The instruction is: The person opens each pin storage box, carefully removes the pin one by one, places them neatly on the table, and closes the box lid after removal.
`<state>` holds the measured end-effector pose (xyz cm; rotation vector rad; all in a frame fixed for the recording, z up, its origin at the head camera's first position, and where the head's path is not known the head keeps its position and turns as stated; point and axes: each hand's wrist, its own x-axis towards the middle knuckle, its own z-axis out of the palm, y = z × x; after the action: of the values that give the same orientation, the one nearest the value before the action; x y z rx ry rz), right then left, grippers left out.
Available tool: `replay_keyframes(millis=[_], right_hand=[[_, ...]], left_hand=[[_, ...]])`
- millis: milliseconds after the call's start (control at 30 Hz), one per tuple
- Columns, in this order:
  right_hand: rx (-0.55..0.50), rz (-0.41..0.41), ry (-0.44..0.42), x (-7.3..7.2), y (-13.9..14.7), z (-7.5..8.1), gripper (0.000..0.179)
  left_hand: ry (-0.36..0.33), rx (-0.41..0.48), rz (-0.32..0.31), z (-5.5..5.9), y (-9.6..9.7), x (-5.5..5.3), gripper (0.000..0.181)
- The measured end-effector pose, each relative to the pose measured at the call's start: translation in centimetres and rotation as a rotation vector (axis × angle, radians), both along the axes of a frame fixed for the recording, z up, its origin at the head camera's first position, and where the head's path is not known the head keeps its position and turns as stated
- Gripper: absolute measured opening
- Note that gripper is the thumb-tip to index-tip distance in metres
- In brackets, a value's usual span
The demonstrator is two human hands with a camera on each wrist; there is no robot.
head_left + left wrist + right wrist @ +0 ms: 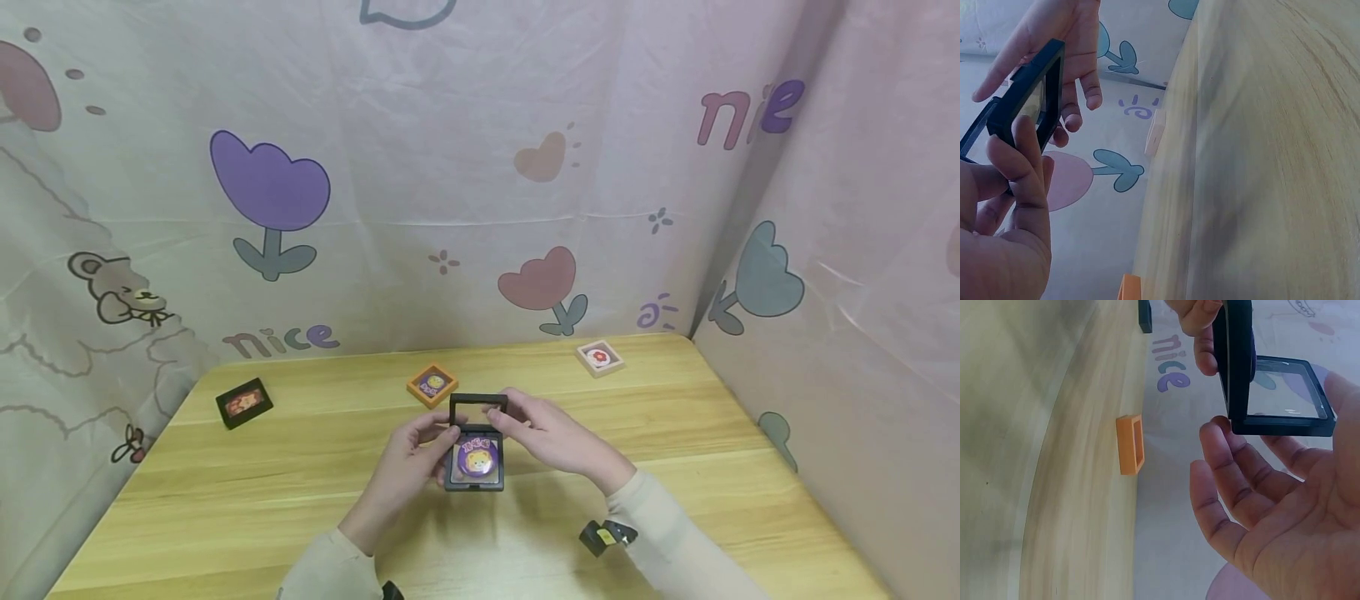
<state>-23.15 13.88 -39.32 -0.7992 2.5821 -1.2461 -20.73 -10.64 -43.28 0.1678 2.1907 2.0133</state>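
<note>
And here it is, front and centre: a black hinged display case (480, 429), unfolded and held up above the tabletop (315, 500). Both hands are on it. The left hand (407, 460) clamps the lower half by its left side, thumb in front, probably to steady the half carrying the purple bear badge (477, 460). Over on the other side, the right hand (551, 433) pinches the upper window half (478, 398) near its right edge, thumb on the near face, fingers behind. That split grip looks meant to let the hinge swing while one half keeps steady.

Look at the direction now! The unfolded case runs lengthwise away from the person, hinge line crossing left to right. The badge faces up towards the wearer, lettering nearest the hinge, bear the right way up. The right wrist view shows the halves standing at a clear angle.

Farther back, the orange frame (420, 396) sits just beyond the case, the black picture frame (250, 417) off left, the pale pink frame (606, 372) off right, all well spread, perhaps to leave working room.
</note>
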Motion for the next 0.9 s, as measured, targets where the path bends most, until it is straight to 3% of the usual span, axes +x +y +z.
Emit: replay_keyframes(millis=[300,467,600,900], right_hand=[[-0.016,-0.071,0.025,0.1,0.5,0.3,0.043],[-0.028,-0.126,0.093,0.6,0.7,0.9,0.034],[-0.028,-0.132,0.149,1.2,0.7,1.4,0.028],[0.058,-0.115,0.274,2.9,-0.7,1.9,0.032]], left_hand=[[-0.011,-0.002,0.047,0.1,-0.2,0.0,0.028],[-0.011,0.008,0.091,0.0,-0.2,-0.2,0.027],[0.004,0.016,0.12,0.0,-0.2,-0.3,0.027],[0.016,0.031,0.112,-0.2,0.1,-0.2,0.026]])
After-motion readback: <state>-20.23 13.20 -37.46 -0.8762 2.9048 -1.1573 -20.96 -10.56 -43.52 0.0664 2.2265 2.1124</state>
